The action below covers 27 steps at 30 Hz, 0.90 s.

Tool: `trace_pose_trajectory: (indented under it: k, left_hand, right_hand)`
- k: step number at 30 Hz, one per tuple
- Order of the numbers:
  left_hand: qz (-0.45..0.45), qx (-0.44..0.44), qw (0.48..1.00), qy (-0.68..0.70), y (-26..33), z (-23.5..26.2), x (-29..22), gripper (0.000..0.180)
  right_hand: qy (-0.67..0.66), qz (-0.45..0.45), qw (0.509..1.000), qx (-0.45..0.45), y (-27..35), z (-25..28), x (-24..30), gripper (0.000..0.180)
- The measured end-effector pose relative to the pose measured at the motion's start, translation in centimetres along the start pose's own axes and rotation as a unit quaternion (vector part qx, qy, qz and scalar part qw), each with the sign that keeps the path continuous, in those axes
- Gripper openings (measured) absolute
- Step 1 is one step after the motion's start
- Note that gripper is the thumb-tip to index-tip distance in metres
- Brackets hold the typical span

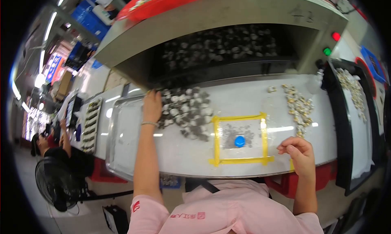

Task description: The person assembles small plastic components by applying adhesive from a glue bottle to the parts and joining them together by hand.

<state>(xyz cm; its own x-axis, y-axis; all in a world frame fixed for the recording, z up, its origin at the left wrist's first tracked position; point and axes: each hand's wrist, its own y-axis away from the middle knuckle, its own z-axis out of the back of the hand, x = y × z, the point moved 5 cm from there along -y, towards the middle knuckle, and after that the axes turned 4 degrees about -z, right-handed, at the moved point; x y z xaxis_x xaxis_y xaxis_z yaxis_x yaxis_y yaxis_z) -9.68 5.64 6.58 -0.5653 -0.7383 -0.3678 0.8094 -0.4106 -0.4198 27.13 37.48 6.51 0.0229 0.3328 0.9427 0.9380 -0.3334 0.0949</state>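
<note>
Black fan (56, 182) (left); red button (336, 36); green button (327, 51)

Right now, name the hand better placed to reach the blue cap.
The right grip, probably: it is beside the yellow tape frame around the blue cap; the left grip is farther, at the dark-and-white pile.
</note>
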Motion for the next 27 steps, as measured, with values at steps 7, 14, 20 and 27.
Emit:
trace_pose_trajectory:
  k: [7, 14, 20, 27]
  left_hand:
    - [-0.04, 0.012, 0.998, -0.048, 0.1, -2.0, 0.0, 0.035]
    - [-0.005, 0.009, 0.998, 0.065, 0.6, -2.0, -2.3, 0.04]
    - [-0.031, -0.099, 0.992, 0.068, 3.1, 1.1, -4.0, 0.032]
    - [-0.087, 0.041, 0.974, 0.204, 11.9, 3.8, -12.4, 0.027]
  right_hand:
    - [0.098, 0.018, 0.987, -0.126, -0.5, 4.2, 1.3, 0.014]
    - [0.539, 0.149, 0.807, -0.187, -4.8, 4.2, 3.8, 0.02]
    - [0.689, 0.201, 0.676, -0.165, -8.5, 1.8, 3.5, 0.018]
    - [0.723, 0.241, 0.633, -0.136, -8.4, -0.2, 3.0, 0.023]
